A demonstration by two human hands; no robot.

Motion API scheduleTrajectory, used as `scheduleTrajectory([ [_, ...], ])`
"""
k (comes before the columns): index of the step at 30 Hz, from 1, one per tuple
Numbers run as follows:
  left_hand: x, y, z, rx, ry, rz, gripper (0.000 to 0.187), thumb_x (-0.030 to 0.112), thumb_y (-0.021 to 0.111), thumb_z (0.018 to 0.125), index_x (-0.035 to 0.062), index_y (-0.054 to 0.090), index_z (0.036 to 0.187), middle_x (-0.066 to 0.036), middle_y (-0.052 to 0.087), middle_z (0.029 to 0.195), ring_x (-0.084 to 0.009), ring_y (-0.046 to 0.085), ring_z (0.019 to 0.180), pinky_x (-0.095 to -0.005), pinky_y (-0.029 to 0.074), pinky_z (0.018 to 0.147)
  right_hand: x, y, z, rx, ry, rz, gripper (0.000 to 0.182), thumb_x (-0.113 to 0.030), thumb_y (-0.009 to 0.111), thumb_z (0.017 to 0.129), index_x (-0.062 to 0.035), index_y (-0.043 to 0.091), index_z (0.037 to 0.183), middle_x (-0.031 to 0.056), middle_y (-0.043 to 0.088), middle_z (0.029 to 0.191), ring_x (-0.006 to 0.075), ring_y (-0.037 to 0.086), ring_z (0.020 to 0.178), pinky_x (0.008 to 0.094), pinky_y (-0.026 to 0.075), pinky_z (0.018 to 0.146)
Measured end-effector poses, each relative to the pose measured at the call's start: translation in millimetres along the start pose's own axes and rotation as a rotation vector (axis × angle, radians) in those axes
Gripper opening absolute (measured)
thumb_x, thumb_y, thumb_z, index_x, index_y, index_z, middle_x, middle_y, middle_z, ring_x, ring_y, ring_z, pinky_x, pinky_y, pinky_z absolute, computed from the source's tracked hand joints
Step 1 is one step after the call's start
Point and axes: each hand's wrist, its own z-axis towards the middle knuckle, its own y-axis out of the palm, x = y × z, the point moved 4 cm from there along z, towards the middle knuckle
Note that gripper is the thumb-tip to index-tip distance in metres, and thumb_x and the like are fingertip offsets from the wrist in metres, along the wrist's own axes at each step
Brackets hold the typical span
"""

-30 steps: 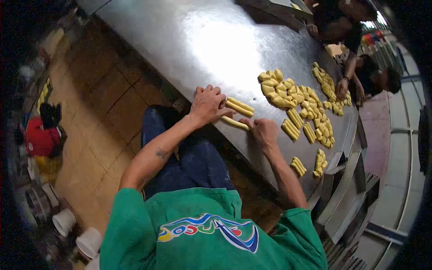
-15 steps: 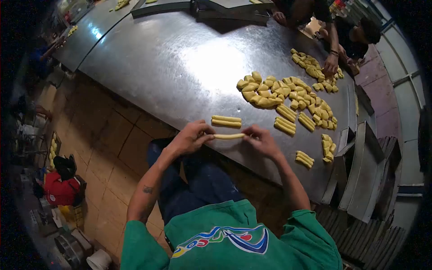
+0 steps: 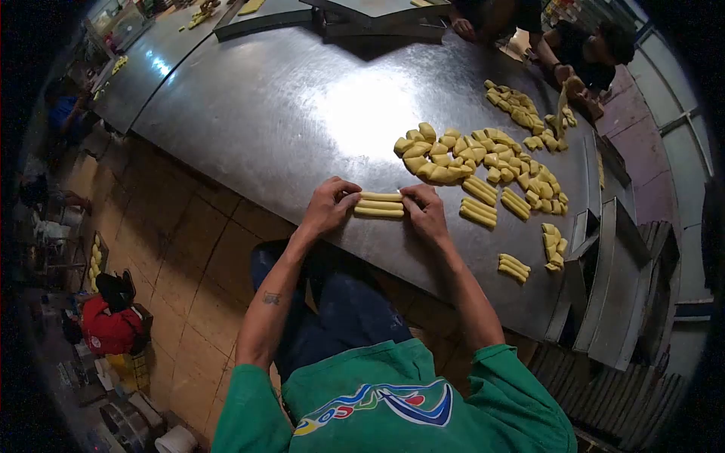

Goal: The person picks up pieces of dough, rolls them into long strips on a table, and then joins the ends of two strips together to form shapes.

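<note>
Head view, worktop [image 3: 249,128]: shiny sheet metal, under and all around the cut-dough pile [image 3: 492,159].
Rope bundles [image 3: 477,212]: three, just beside the pile on its near side.
Left hand [image 3: 330,205]: left of the pile, at the left ends of the dough ropes [image 3: 379,204]; fingers [image 3: 349,186] curled, thumb and forefinger nearly together at the farthest rope.
Right hand [image 3: 425,214]: just off the pile's near left, at the opposite ends, fingers likewise drawn in; whether either hand pinches or merely touches, I cannot tell.
Dough ropes: three, close side by side, left of the pile.
Rope ends: the dough looks soft, so uneven pulling could thin or skew the farthest rope; tackiness could drag the row crooked.
</note>
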Motion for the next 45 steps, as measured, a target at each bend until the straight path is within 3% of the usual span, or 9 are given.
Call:
scheduleTrajectory([
  [9, -11.1, 0.6, 3.4, -0.084, 0.067, 0.072, 0.022, 0.016, 0.064, 0.092, 0.0016, 0.069, 0.107, -0.01, 0.06, 0.099, -0.0199, 0.061, 0.083, -0.0315, 0.052, 0.079, -0.6, -6.8, 7.4, -0.172, -0.088, -0.096, 0.019, -0.008, 0.064, 0.077, -0.0028, 0.07, 0.094, 0.0119, 0.066, 0.093, 0.0282, 0.06, 0.092, 0.0367, 0.046, 0.089],
  [17, 8.1, 6.4, 1.6, -0.13, 0.377, 0.296, 0.057, 0.027, 0.084, 0.07, 0.0061, 0.063, 0.119, -0.011, 0.06, 0.099, -0.0263, 0.057, 0.096, -0.0355, 0.048, 0.085, -38.3, 12.0, 11.0, -0.431, -0.26, -0.344, 0.049, -0.031, 0.076, 0.072, -0.0065, 0.061, 0.112, 0.0123, 0.058, 0.111, 0.0308, 0.053, 0.105, 0.0414, 0.042, 0.092],
  [25, 6.1, 5.6, -0.8, -0.065, 0.357, 0.231, 0.049, 0.027, 0.084, 0.071, 0.0067, 0.067, 0.112, -0.01, 0.062, 0.093, -0.0239, 0.06, 0.084, -0.0344, 0.05, 0.074, -33.6, 10.0, 5.3, -0.458, -0.271, -0.477, 0.049, -0.035, 0.075, 0.076, -0.0086, 0.058, 0.114, 0.0136, 0.056, 0.108, 0.0328, 0.051, 0.107, 0.0439, 0.04, 0.091],
  [28, 16.8, 3.7, 9.6, -0.272, 0.145, 0.269, 0.049, 0.023, 0.084, 0.072, 0.0071, 0.066, 0.114, -0.01, 0.063, 0.09, -0.0245, 0.062, 0.078, -0.0345, 0.051, 0.074, -21.5, 13.3, 4.2, -0.546, -0.354, -0.608, 0.046, -0.039, 0.072, 0.08, -0.0088, 0.057, 0.111, 0.012, 0.055, 0.1, 0.0311, 0.052, 0.099, 0.0472, 0.036, 0.085],
  [31, 33.0, 5.3, -8.6, -0.399, 0.076, 0.222, 0.044, 0.02, 0.082, 0.075, 0.003, 0.066, 0.112, -0.01, 0.067, 0.09, -0.0222, 0.065, 0.079, -0.0328, 0.053, 0.074, -50.3, -8.9, -15.9, -0.65, -0.278, -0.611, 0.045, -0.035, 0.073, 0.082, -0.0067, 0.056, 0.112, 0.0096, 0.06, 0.1, 0.0258, 0.059, 0.095, 0.043, 0.044, 0.083],
  [33, 38.8, 19.9, -23.0, -0.325, -0.155, -0.469, 0.037, 0.017, 0.078, 0.081, -0.0022, 0.066, 0.11, -0.01, 0.069, 0.094, -0.0185, 0.066, 0.088, -0.0305, 0.054, 0.076, -56.5, -31.0, -30.8, -0.586, 0.366, 0.344, 0.04, -0.029, 0.073, 0.085, -0.0052, 0.056, 0.111, 0.0061, 0.064, 0.101, 0.0179, 0.063, 0.089, 0.0328, 0.05, 0.078],
  [34, 43.6, 25.5, -26.2, -0.269, -0.176, -0.46, 0.036, 0.013, 0.077, 0.08, -0.0055, 0.066, 0.108, -0.01, 0.069, 0.096, -0.0149, 0.066, 0.086, -0.0264, 0.054, 0.074, -71.2, -40.7, -34.2, -0.479, 0.459, 0.48, 0.032, -0.019, 0.075, 0.084, -0.0031, 0.059, 0.107, 0.0022, 0.062, 0.096, 0.0096, 0.059, 0.084, 0.0239, 0.048, 0.071],
  [38, 53.5, 67.8, -40.5, -0.357, -0.409, -0.624, 0.036, 0.015, 0.073, 0.087, -0.0063, 0.063, 0.114, -0.012, 0.069, 0.101, -0.0161, 0.067, 0.086, -0.0269, 0.055, 0.076, -26.4, -73.4, -56.9, -0.074, 0.584, 0.363, 0.027, -0.019, 0.073, 0.086, 0.0016, 0.065, 0.102, 0.0071, 0.067, 0.088, 0.0138, 0.065, 0.083, 0.0295, 0.054, 0.073],
  [45, 49.1, 92.3, -49.7, -0.335, -0.432, -0.93, 0.033, 0.018, 0.067, 0.092, -0.0065, 0.063, 0.113, -0.015, 0.068, 0.103, -0.0206, 0.069, 0.088, -0.0306, 0.058, 0.08, -91.0, -218.0, -43.2, -0.039, 0.476, 0.124, 0.027, -0.011, 0.073, 0.084, 0.0018, 0.067, 0.107, 0.0086, 0.07, 0.093, 0.0129, 0.065, 0.079, 0.0262, 0.052, 0.073],
])
